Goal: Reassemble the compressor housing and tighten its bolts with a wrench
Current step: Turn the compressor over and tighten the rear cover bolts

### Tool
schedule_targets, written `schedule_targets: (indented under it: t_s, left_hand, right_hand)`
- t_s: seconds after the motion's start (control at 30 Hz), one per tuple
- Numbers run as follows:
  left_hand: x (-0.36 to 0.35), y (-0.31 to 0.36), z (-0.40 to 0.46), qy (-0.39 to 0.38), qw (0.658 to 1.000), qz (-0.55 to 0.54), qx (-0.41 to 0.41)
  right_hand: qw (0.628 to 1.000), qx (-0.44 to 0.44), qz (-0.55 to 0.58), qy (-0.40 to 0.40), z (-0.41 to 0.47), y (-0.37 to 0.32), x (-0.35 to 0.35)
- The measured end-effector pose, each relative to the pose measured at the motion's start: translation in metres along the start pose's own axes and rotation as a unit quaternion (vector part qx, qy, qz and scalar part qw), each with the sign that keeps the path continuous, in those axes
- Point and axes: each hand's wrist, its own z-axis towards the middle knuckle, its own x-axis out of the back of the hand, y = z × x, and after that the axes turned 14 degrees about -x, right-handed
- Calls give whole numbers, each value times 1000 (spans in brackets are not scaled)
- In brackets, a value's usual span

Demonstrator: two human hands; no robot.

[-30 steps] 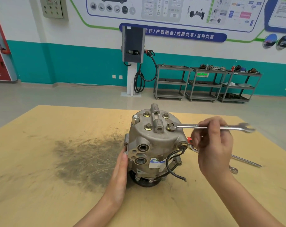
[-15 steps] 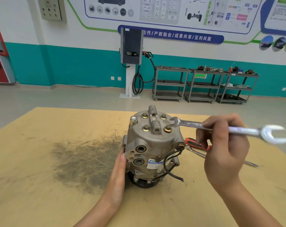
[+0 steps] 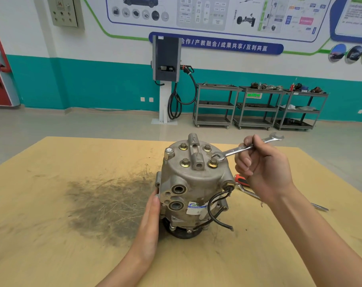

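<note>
Right grip [image 3: 265, 170] clamps wrench [image 3: 236, 151] | left [image 3: 150, 222] flat on compressor [image 3: 194, 183] (label unreadable)

Workbench is a tan plywood-looking table [image 3: 51, 255] with a big dark greasy smudge [image 3: 109, 206] left of center. The compressor [image 3: 194, 189] sits upright on it, pulley end down. Just to its right a red-handled tool [image 3: 241, 180] and a long metal tool [image 3: 319, 206] lie flat, partly hidden by an arm.
</note>
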Motion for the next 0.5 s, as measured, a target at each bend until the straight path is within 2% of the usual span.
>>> schedule_targets:
  t_s: [0.23,0.37,0.43,0.5]
  left_hand:
    - [-1,1,0,-5,1000,-1,-2]
    - [0,1,0,-8,1000,0,0]
    - [0,1,-1,-8,1000,4,3]
    - [0,0,-2,-9,1000,7,0]
  right_hand:
    - [991,-70,-61,-92,19,-14,1]
    - [986,-101,-97,-92,26,-11,1]
    - [990,-84,-83,-76,22,-4,2]
    - [997,-20,-59,-55,15,7,3]
